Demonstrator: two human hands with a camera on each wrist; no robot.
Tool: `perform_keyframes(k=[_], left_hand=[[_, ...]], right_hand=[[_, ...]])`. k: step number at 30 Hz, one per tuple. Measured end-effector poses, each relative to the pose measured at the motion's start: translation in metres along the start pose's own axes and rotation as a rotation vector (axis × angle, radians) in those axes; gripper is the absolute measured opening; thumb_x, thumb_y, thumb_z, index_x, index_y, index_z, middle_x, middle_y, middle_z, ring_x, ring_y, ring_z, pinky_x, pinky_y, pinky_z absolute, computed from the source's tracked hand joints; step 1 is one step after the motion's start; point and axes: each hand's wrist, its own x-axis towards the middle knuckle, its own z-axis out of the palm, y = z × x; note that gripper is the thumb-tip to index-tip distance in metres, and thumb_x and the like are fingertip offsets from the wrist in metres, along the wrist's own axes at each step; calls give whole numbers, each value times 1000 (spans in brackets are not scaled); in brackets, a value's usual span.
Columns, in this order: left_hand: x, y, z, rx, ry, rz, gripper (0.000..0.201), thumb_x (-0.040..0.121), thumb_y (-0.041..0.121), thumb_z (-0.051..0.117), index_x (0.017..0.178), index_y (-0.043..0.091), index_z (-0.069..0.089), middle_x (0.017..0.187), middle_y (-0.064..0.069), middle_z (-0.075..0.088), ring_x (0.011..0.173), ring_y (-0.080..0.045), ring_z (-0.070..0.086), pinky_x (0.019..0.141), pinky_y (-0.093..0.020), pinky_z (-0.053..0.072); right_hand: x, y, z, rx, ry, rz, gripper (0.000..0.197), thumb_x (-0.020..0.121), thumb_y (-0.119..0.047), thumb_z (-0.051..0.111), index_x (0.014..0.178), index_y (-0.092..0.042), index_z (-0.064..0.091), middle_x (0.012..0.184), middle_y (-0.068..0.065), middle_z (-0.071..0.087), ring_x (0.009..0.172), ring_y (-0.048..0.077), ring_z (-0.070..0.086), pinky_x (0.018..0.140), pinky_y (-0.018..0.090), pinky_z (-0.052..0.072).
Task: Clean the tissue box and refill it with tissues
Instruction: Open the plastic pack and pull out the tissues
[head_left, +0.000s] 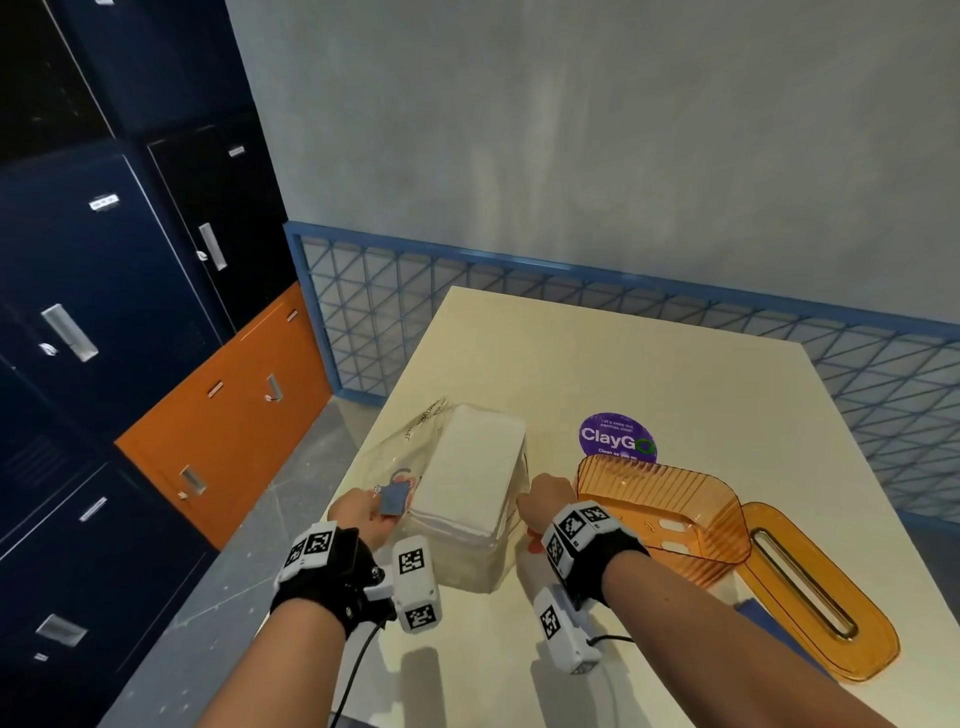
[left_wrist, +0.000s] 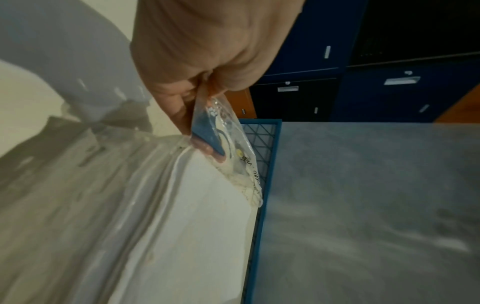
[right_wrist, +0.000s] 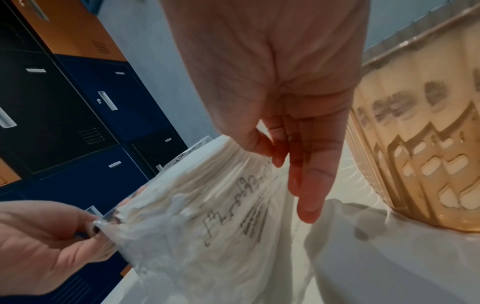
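Both hands, left hand (head_left: 363, 512) and right hand (head_left: 543, 501), pinch one clear tissue pack (head_left: 467, 483) beside one orange tissue box (head_left: 670, 512).

On the desk (head_left: 597, 353) the pack of tissues (head_left: 470, 470) lies at the left edge, the tissue box (head_left: 670, 512) just to its right, and the lid (head_left: 815, 592) right of the box. Lockers (head_left: 104, 291) stand to the left, a railing (head_left: 571, 291) behind.

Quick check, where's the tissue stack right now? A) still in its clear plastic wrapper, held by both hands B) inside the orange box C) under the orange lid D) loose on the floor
A: the white tissue stack sits in the clear wrapper, which the left hand and right hand pinch at either side; the orange tissue box stands apart from it.
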Motion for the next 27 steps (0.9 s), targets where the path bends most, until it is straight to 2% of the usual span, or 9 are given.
perform_keyframes(k=[2,4,6,8,13,17,22,24,27], left_hand=[[10,1,-5,7,-47,11,43,102,8,27,144,-3,28,145,-20,42,130,-25,47,87,-33,50],[17,1,-9,8,-53,38,44,101,24,38,140,3,38,134,-16,52,119,-29,53,86,-39,51],[19,1,-12,85,-47,140,41,97,28,48,130,5,48,119,-14,59,105,-28,58,77,-37,51],[16,-3,-15,187,-64,252,33,95,25,51,120,3,54,113,-15,60,102,-26,58,69,-32,51],[7,-17,-18,345,-118,388,27,97,23,48,114,5,58,112,-11,59,104,-24,55,81,-35,49],[11,-25,-25,420,-98,430,25,98,21,46,106,3,61,98,-8,57,92,-20,51,79,-32,45],[9,-27,-27,419,-105,461,22,100,20,42,98,10,61,105,-10,61,97,-23,55,81,-33,46],[8,-26,-26,413,-102,477,22,100,18,41,93,14,62,107,-9,62,98,-23,56,82,-33,48],[10,-25,-26,394,-91,473,24,101,15,39,93,11,61,106,-12,62,97,-25,57,75,-29,52]], right_hand=[[1,1,1,-21,1,2,39,95,-15,40,57,-17,31,109,22,65,104,33,63,90,39,53],[-2,-1,0,-86,-7,7,35,96,-15,39,61,-11,43,85,13,63,103,31,64,70,31,51],[-5,-5,-4,-142,15,-9,25,98,-16,37,95,-2,57,100,14,62,111,32,60,68,30,45],[-1,-13,-14,-110,103,-67,30,98,-19,39,121,-1,45,123,17,52,112,33,55,76,33,43],[32,-45,-44,-122,231,-224,35,97,-21,43,129,-8,45,134,15,45,123,33,41,96,40,40],[64,-64,-46,-180,135,-266,41,98,-26,43,137,-15,44,140,8,46,132,30,33,103,40,35],[96,-89,-39,-130,49,-242,40,95,-36,47,133,-21,51,141,4,49,134,32,34,110,38,29],[104,-96,-36,-109,-13,-233,37,93,-37,50,125,-21,59,135,4,55,128,30,44,107,38,35],[110,-107,-38,-6,-82,-249,30,91,-27,54,109,-6,66,109,11,65,105,27,57,85,30,41]])
